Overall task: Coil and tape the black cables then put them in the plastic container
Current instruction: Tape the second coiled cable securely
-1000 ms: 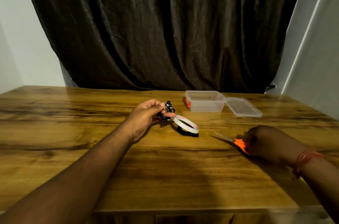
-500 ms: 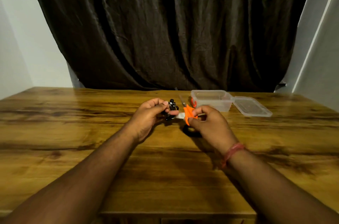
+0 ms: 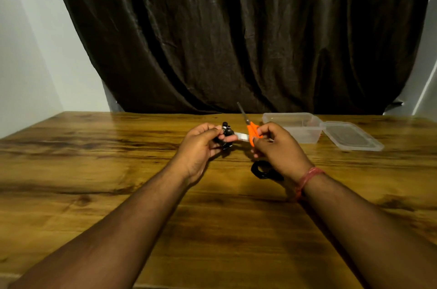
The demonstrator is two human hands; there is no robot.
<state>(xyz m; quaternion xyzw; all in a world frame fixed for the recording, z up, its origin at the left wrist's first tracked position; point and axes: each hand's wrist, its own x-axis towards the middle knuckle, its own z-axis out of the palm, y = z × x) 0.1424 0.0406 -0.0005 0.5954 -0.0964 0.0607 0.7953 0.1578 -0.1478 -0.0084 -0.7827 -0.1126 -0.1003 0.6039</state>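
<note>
My left hand (image 3: 201, 144) grips a small coiled black cable (image 3: 227, 133) above the table. A strip of pale tape (image 3: 242, 136) runs from the coil to the right. My right hand (image 3: 275, 146) holds orange-handled scissors (image 3: 251, 129), blades pointing up and away, right at the tape strip. A second black coil (image 3: 260, 169) lies on the table under my right wrist, partly hidden. The tape roll is not visible. The clear plastic container (image 3: 314, 120) stands open behind my right hand.
The container's clear lid (image 3: 350, 138) lies flat to the right of the container. A dark curtain (image 3: 236, 35) hangs behind the wooden table (image 3: 94, 170), with pale walls on both sides.
My right hand picked the scissors up from the table at the right and brought them to the tape beside the coil. The left hand kept its hold on the coil.
</note>
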